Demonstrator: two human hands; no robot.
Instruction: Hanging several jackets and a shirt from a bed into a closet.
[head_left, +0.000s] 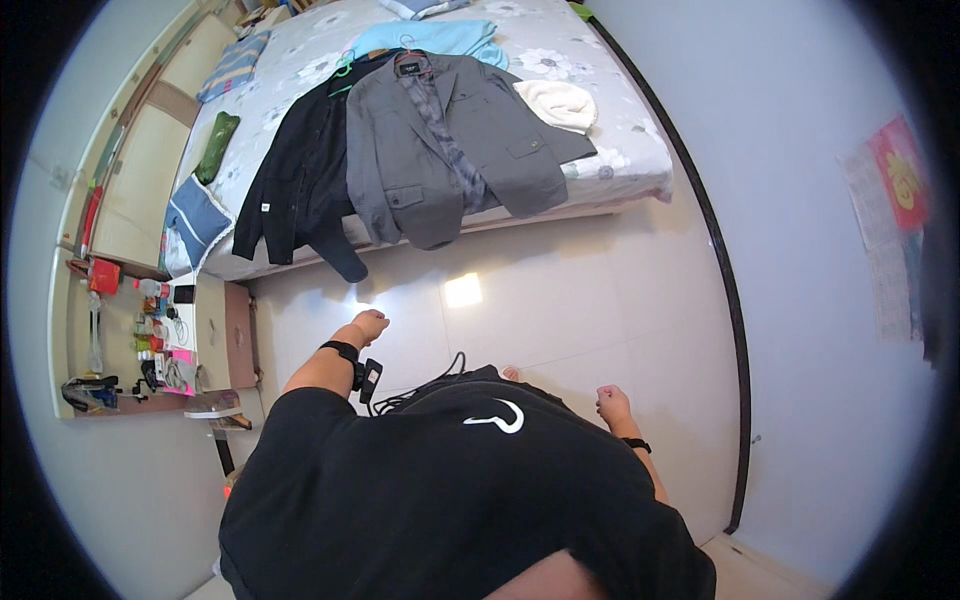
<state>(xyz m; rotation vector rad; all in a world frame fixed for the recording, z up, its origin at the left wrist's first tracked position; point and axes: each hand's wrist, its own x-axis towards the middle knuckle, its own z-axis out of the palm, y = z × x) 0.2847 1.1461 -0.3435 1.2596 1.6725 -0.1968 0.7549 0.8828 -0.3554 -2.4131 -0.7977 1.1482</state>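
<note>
My left hand (371, 325) hangs over the floor with its fingers curled in, and I see nothing in it. Further down on the other side, my right hand (613, 403) is also curled, with no object showing. Ahead of me on the bed lies a grey jacket (491, 112), open at the front, with a red hanger (409, 54) at its collar. It partly covers a black jacket (300, 161) that has a green hanger (343, 67). Both jackets drape over the bed's near edge, and neither hand touches them.
A cream cloth (559, 105) and a light blue cloth (457, 39) lie on the floral bed sheet (315, 64). To the left, a bedside cabinet (217, 330) bears bottles and cables. A wall (780, 225) rises on the right above the tiled floor (540, 300).
</note>
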